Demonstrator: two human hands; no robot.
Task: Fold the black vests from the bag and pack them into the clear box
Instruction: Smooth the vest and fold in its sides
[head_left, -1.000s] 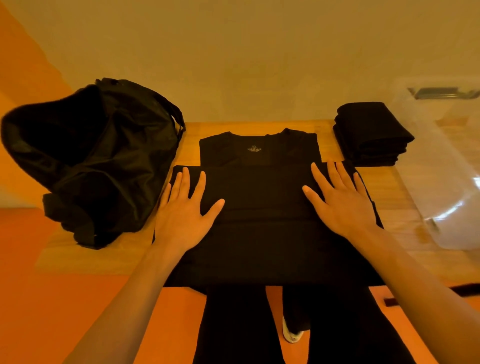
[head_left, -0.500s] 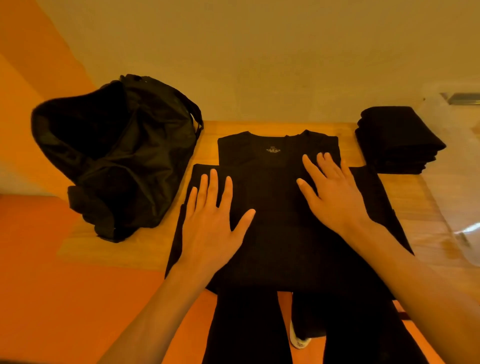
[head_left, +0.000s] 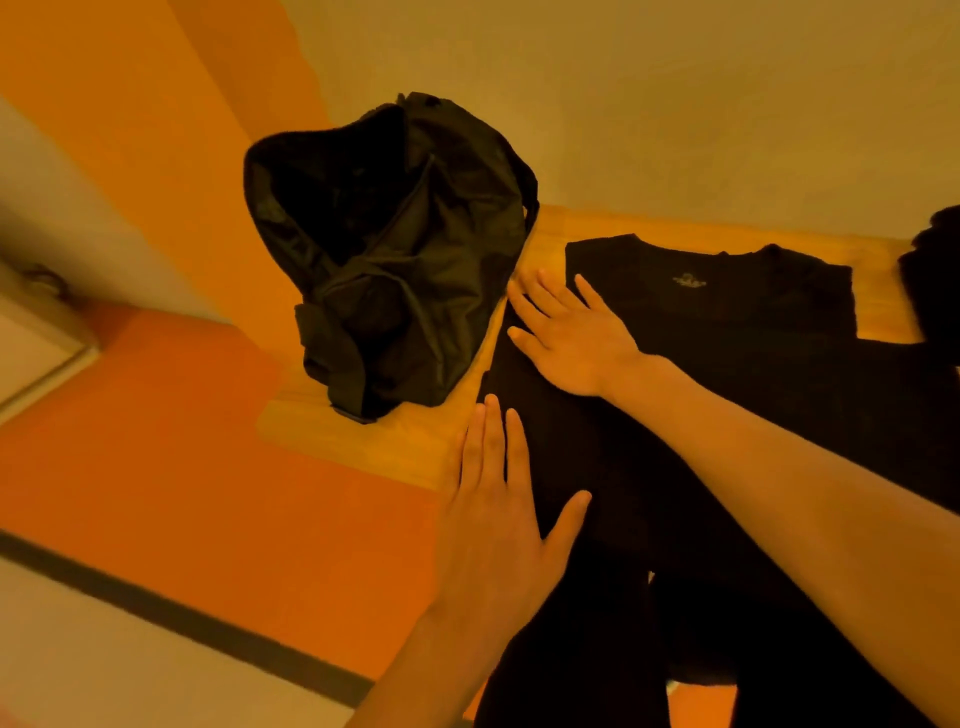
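A black vest lies flat on the wooden bench. Its neck opening is toward the wall, and a small pale mark shows just under the collar. The lower part of the vest looks folded up over the body, and its near edge reaches the front edge of the bench. The right grip comes across from the right side and rests on the left part of the vest. Its palm is down and its fingers are straight and spread, with the fingertips near the bag. The left grip is also flat and holds nothing. It lies at the near left edge of the vest, with the fingers straight and close together and the thumb stretched out over the cloth. The black bag stands on the bench just beside the vest, on its left, with its mouth open. At the far right a dark pile sits on the bench, cut by the edge of the view. Below the bench are black trousers and an orange floor.
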